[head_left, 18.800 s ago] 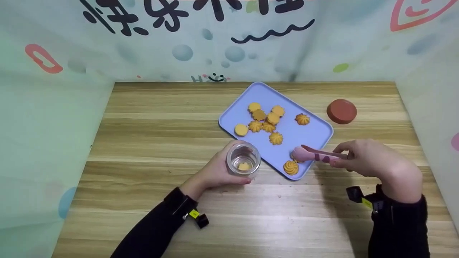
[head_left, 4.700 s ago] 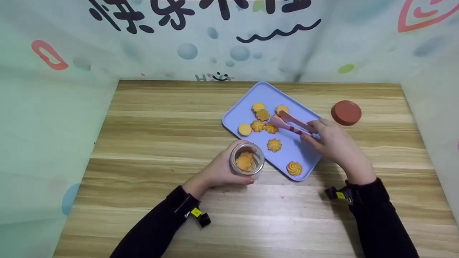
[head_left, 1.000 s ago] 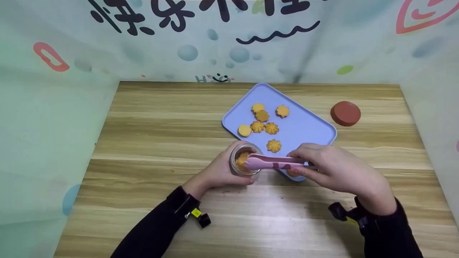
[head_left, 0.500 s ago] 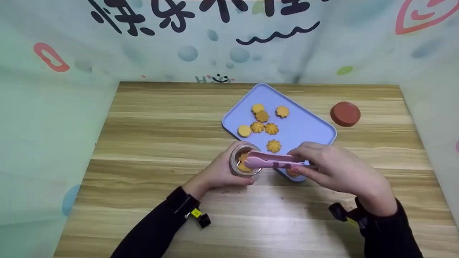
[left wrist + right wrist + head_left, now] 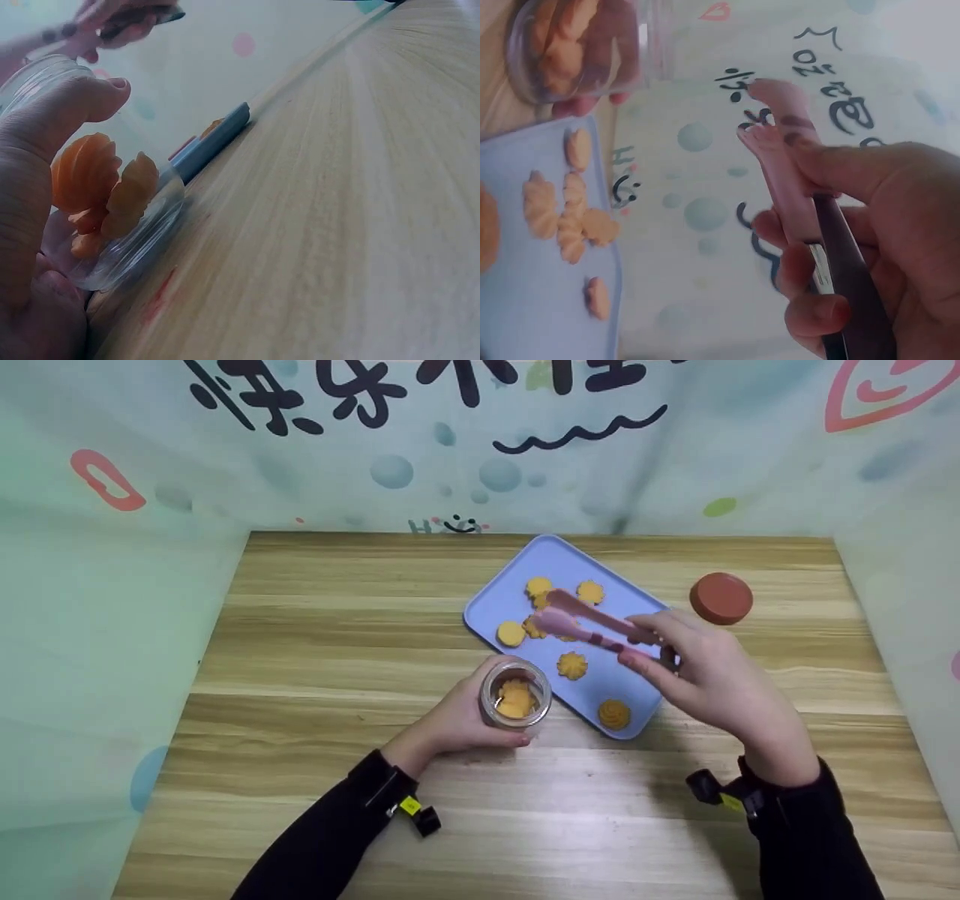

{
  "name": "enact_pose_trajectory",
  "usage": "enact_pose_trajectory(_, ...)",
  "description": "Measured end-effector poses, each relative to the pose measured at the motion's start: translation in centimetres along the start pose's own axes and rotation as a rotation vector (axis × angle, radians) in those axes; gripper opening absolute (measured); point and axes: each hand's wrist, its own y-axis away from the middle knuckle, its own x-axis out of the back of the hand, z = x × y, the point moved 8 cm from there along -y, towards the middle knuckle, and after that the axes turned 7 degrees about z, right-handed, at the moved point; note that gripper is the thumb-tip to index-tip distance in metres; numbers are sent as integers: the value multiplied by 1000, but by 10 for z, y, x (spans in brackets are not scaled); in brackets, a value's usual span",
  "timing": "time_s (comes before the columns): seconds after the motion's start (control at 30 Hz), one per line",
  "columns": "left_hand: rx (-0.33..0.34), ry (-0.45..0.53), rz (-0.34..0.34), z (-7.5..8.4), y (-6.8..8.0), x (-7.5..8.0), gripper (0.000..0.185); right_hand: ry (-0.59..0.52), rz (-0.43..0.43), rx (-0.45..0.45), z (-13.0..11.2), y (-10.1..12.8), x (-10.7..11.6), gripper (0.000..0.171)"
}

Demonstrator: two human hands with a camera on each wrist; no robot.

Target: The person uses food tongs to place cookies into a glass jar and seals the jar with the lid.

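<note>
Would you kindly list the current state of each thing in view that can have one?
Glass jar: upright on the table, no lid on, several cookies inside, gripped by the left hand.
Pink tongs: held by the right hand, tips apart and empty above the tray's cookies.
Blue tray: flat on the table, cookies on it.
Red lid: lying on the table, off the jar.

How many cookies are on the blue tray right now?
7, though the tongs may hide more: five clustered at the blue tray's far-left end, one mid-tray, one at the near corner.
</note>
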Motion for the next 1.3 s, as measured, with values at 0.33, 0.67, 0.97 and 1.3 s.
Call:
enact_pose_trajectory(0.33,-14,-14,19,-11,-1,0,90,99,-6,-269,71,4,-21,46)
enact_pose_trajectory(0.67,-8,-19,-3,8,0,0,89,106,-15,-441,114,12,-36,51)
enact_pose_trajectory(0.97,6,-19,-4,4,0,1,89,113,-75,-496,126,17,-47,52)
enact_pose_trajectory(1.3,-4,-23,-4,4,0,1,90,109,-33,-518,129,18,-55,54)
